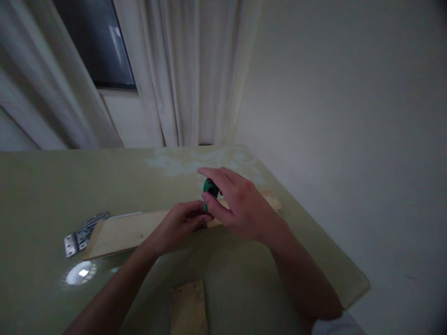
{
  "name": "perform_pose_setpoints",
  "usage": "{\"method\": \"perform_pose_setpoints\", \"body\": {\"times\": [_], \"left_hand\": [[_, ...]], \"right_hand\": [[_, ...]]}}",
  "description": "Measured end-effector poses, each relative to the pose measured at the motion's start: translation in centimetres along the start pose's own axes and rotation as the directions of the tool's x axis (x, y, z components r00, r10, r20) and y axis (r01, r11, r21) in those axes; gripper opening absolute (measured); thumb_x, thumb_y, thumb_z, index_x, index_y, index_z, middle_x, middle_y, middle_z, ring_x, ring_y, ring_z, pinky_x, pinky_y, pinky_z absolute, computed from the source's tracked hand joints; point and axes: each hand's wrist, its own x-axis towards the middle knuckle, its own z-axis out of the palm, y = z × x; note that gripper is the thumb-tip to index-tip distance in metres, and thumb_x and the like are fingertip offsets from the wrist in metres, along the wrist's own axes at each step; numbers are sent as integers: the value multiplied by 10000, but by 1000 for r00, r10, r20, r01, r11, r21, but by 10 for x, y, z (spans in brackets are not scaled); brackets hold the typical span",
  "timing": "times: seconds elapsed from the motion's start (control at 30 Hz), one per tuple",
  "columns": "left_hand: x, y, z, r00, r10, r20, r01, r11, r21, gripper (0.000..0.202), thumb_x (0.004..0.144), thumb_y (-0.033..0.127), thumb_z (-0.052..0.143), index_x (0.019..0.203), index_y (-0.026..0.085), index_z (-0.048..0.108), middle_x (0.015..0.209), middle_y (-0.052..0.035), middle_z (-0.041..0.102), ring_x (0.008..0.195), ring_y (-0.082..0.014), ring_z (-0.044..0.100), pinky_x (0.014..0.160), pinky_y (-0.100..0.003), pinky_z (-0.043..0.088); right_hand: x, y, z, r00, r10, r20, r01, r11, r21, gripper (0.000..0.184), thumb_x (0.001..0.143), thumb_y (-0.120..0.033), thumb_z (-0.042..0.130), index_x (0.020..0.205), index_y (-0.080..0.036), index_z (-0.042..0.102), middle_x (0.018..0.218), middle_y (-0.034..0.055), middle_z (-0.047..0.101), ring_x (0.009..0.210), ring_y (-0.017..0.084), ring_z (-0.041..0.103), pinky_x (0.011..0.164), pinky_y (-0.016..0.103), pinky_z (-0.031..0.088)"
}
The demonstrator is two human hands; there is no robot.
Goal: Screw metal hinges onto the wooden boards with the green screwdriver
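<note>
Pale bare wood, matt and smooth-looking, in the long plank [132, 230] at centre. Same raw wood in a smaller board [188, 307] at 6 o'clock. Shiny silvery metal in the hinges [82, 232] at 9 o'clock. Glossy, light-reflecting olive desk [42, 195]. Dark green piece [209, 188], plastic-looking. Soft white cloth curtains [181, 70] at 12 o'clock. Matt wall [349, 116] at 3 o'clock.

A long wooden board [122, 230] lies across the table [42, 195] from left to right, barring the middle, where my left hand [181, 223] and right hand [240, 204] crowd it. Metal hinges [82, 235] lie at its left end; a small wood piece [188, 307] sits near me. The far-left tabletop is open up to the curtain [188, 70].
</note>
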Motion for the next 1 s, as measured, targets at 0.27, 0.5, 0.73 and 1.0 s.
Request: {"method": "perform_pose_setpoints", "body": {"times": [0.27,0.5,0.73,1.0], "left_hand": [[1,-8,2,994,16,-113,-8,998,67,191,911,334,763,885,174,866,827,-40,839,747,-186,729,706,-257,557],[1,-5,3,988,-49,-145,51,999,9,178,854,346,810,872,169,827,807,-41,833,732,-206,762,678,-272,603],[0,0,0,998,49,-27,-47,997,69,260,964,337,663,839,176,823,809,-41,826,767,-189,737,680,-254,564],[2,-5,4,991,-59,-119,57,998,-18,223,874,391,787,835,172,788,786,-42,822,712,-191,736,646,-256,565]], "right_hand": [[0,2,4,997,62,-43,-64,997,-54,324,1102,-432,681,1322,-194,687,1153,109,811,1067,279,771,978,421,601],[1,1,6,994,55,-92,-67,989,-132,371,1086,-484,674,1271,-165,713,1109,134,787,1051,313,750,948,472,617],[2,4,9,992,6,-122,-10,1000,-29,471,1085,-370,692,1500,-166,603,1362,167,761,1259,309,725,1092,479,593],[-1,-1,5,998,-47,-47,53,988,142,516,1086,-145,557,1599,-176,508,1521,158,692,1375,243,680,1169,429,560]]}}
